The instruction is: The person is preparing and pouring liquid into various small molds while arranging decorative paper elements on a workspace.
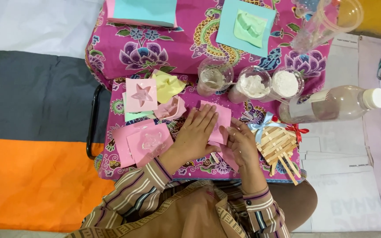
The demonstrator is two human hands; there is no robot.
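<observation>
My left hand [196,134] lies flat, fingers together, on a pink square mould [221,117] on the magenta floral cloth [124,57]. My right hand [241,143] grips the same pink mould at its lower right edge, fingers curled round it. Both sleeves are striped brown. The mould's middle is hidden under my hands.
Left of my hands lie pink moulds [148,141], a pink star mould [141,94], a yellow mould [169,86]. Three clear cups with white powder [252,83] stand behind. A clear bottle [331,103] lies at right, beside a stick house with ribbons [276,143]. A green mould on a blue sheet [248,28] lies farther back.
</observation>
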